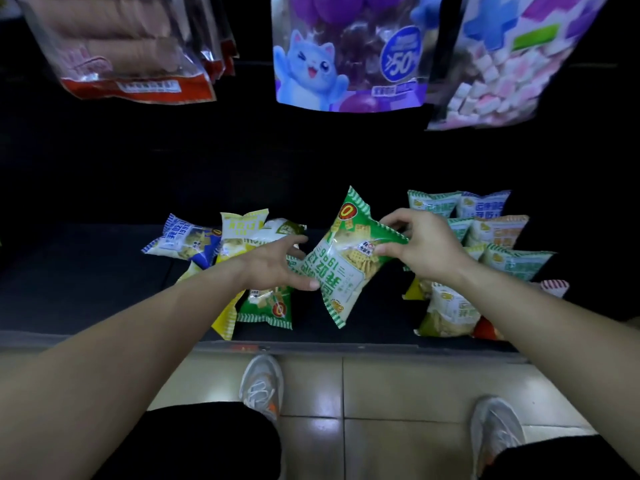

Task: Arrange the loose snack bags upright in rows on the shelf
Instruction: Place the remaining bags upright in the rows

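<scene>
Fingers [389, 251] of the right hand [420, 247] pinched the upper right edge of a green snack bag [341, 261], thumb below and fingertips above the crimped seam, so the bag hung tilted above the dark shelf [86, 271] with its printed face toward the camera. The left hand [277, 265] met the same bag on its left edge, fingers spread and curled loosely against the side; whether it gripped the bag or only steadied it could not be told.

Just below the left hand a second green bag [266, 306] lay flat near the shelf's front lip, partly over a yellow bag [225, 317]. Further back on the left lay a blue and white bag [183, 240] and another yellow bag [239, 233], both loose and lying down, touching each other. To the right of the right hand, teal, blue and orange bags [491, 230] stood close together in rows, running from the back toward the front, with a pale green bag [446, 313] at the front end.

Above, large pouches hung in a row: a red-trimmed one [131, 64], a purple one with a blue cat [346, 57], and a pastel cube one [502, 64]. Below the shelf edge, the tiled floor [381, 393] showed two grey sneakers [261, 386].
</scene>
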`<state>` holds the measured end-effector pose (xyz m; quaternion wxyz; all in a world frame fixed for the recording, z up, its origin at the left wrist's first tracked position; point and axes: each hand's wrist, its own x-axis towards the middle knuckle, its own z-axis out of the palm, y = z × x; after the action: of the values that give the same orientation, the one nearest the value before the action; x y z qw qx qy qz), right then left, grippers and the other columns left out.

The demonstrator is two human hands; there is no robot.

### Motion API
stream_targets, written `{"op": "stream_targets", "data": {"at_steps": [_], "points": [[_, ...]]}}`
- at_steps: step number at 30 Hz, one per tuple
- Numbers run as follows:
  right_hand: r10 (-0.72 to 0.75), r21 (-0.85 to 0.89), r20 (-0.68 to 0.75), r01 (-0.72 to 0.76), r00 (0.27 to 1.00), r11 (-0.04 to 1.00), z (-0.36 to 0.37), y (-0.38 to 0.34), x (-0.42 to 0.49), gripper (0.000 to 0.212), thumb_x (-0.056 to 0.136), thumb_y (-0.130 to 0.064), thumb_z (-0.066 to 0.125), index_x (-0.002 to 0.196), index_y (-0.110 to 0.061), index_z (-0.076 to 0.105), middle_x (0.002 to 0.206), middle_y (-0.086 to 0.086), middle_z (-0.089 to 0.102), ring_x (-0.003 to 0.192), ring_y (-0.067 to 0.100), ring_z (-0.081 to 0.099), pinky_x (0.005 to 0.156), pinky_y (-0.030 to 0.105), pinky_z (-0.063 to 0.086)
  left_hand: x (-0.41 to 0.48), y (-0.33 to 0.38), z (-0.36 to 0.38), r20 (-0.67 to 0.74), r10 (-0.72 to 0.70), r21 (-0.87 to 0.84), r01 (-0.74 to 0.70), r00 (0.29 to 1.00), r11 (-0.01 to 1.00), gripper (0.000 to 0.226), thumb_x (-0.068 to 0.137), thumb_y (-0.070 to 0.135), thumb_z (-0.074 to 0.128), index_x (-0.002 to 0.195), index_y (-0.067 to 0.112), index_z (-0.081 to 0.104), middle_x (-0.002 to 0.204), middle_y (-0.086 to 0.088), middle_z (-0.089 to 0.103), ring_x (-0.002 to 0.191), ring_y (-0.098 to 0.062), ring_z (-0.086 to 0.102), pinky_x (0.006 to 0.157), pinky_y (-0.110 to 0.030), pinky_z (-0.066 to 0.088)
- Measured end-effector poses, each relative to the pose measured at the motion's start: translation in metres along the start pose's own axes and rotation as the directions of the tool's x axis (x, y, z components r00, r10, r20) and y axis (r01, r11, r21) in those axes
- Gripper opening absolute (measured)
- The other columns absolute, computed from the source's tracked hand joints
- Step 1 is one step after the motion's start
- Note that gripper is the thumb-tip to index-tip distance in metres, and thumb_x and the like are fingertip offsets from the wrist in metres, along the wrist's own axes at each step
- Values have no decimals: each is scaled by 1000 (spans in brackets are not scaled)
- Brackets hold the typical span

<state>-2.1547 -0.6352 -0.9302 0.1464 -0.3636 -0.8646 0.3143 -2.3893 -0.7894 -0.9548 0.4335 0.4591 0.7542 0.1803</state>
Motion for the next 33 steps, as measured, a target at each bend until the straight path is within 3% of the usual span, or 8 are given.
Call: {"op": "stream_targets", "data": {"at_steps": [7,10,14,18,23,25,29,33], "points": [[94,94,82,-101,992,990,-27,33,-18,50,81,-27,82,124,-25,57,113,-6,58,100,14,58,90,32,47,17,45,17,-7,61,-43,-61,998,997,51,71,31,87,115,22,63,102,8,65,87,0,63,65,-9,42],[146,43,203,-157,968,987,-35,52,-29,82,80,-31,82,147,-27,35,113,-6,55,103,21,62,90,40,51,25,54,24,-8,85,-53,-86,996,995,63,64,30,92,116,22,58,113,5,64,101,-10,65,77,-19,49],[79,-89,169,-64,982,994,-45,55,-32,107,77,-42,82,156,-37,11,150,0,32,128,22,47,97,36,46,34,69,42,23,112,203,-114,993,973,74,57,41,94,118,27,55,116,6,60,107,-13,58,89,-32,49],[-18,-429,276,140,961,893,-46,38,-30,101,66,-67,78,151,-35,32,150,-5,37,137,21,37,108,41,38,37,89,60,101,154,413,-182,983,892,70,50,50,92,107,36,54,96,8,67,84,-10,63,77,-36,54],[166,-440,502,85,849,894,-31,32,-32,81,58,-64,84,124,-29,53,103,-8,63,93,16,60,76,37,53,40,110,70,94,234,460,-251,968,852,73,51,45,93,111,34,54,91,11,66,79,-7,62,65,-27,50],[148,-422,451,64,880,904,-31,38,-29,77,59,-62,85,120,-29,52,96,-9,61,87,14,58,72,36,52,41,111,69,38,266,392,-259,963,883,74,53,37,94,115,33,52,93,10,66,79,-7,64,66,-26,52],[169,-197,311,-110,935,974,-39,58,-25,80,61,-58,87,126,-29,50,102,-10,65,87,11,63,76,36,56,43,106,62,-188,251,-72,-268,950,961,86,64,23,92,136,28,44,110,5,64,90,-12,69,75,-34,60],[184,111,229,-213,956,971,-45,69,-23,89,65,-52,87,137,-26,44,116,-11,61,104,14,62,89,36,55,43,105,62,-135,216,-138,-234,967,962,80,66,30,90,135,27,49,118,7,64,104,-8,65,94,-30,54]]}}
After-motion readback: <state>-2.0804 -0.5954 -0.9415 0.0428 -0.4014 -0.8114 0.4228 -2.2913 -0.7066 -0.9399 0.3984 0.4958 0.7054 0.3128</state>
